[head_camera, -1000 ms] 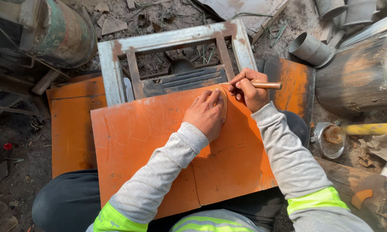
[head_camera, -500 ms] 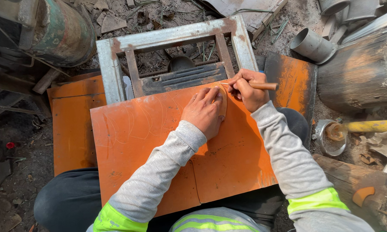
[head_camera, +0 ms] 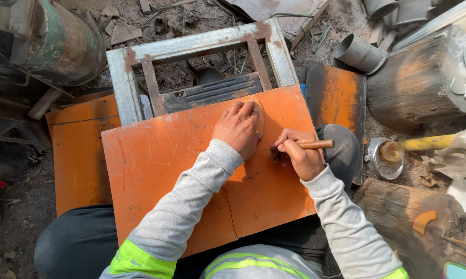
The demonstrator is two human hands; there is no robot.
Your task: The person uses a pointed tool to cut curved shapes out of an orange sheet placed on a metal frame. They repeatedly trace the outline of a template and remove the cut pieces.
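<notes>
Head view looks down on a rust-orange flat metal sheet [head_camera: 191, 170] resting across the seated person's lap and against a grey welded steel frame [head_camera: 191, 49]. Left hand [head_camera: 239, 129] lies flat, fingers together, pinning a small curved orange template [head_camera: 258, 114] near the sheet's top edge. Right hand [head_camera: 297, 155] pinches a wooden-handled scriber [head_camera: 316, 144] beside it. If the left palm eases, the template could likely slide and spoil the scribed line.
</notes>
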